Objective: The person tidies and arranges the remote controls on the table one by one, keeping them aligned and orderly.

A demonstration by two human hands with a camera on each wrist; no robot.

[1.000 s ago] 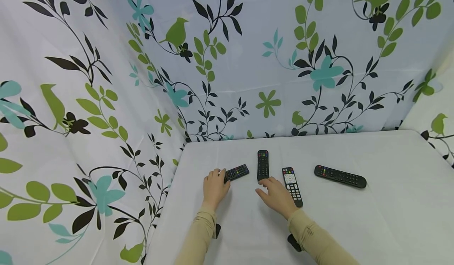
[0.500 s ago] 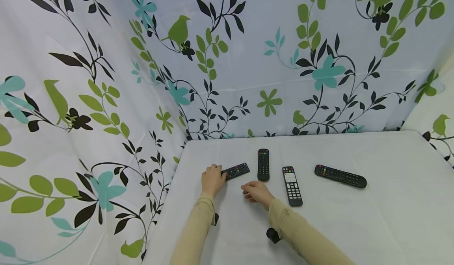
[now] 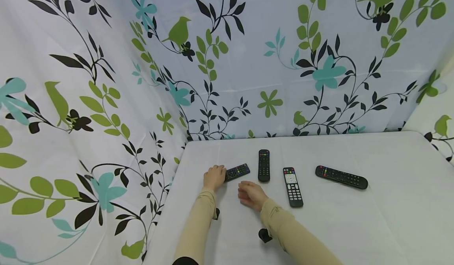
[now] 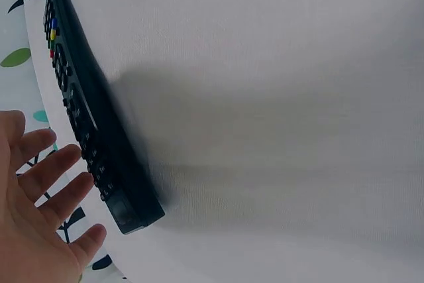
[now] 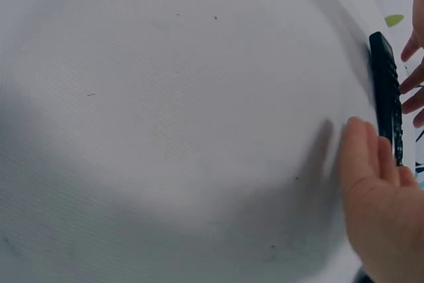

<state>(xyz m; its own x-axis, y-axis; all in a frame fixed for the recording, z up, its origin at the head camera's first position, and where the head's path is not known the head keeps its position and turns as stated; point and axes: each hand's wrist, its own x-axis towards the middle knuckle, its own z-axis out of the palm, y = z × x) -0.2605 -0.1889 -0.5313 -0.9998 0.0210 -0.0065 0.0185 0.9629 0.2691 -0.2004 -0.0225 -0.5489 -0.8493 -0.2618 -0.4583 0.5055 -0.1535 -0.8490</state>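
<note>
My left hand [image 3: 214, 177] is at the near left end of a slanted black remote control [image 3: 237, 172] on the white table. In the left wrist view its fingers [image 4: 63, 197] are spread loosely over the button side of that remote [image 4: 109, 137]; whether they touch it I cannot tell. My right hand [image 3: 252, 195] hovers just in front of the same remote, its fingers relaxed and slightly bent, holding nothing. An upright black remote [image 3: 264, 165] lies beyond the right hand. To the right are a remote with white and grey buttons [image 3: 293, 187] and a long black remote [image 3: 341, 177].
The remotes lie apart on the white-covered table [image 3: 372, 225]. Patterned cloth [image 3: 234, 76] with leaves and birds hangs behind the table and at its left. A black wrist camera [image 3: 264, 235] sits under the right sleeve.
My right hand has moved left, away from the remote with white and grey buttons, toward the slanted remote. The left hand stays by that remote, its fingers shifting slightly off its end.
</note>
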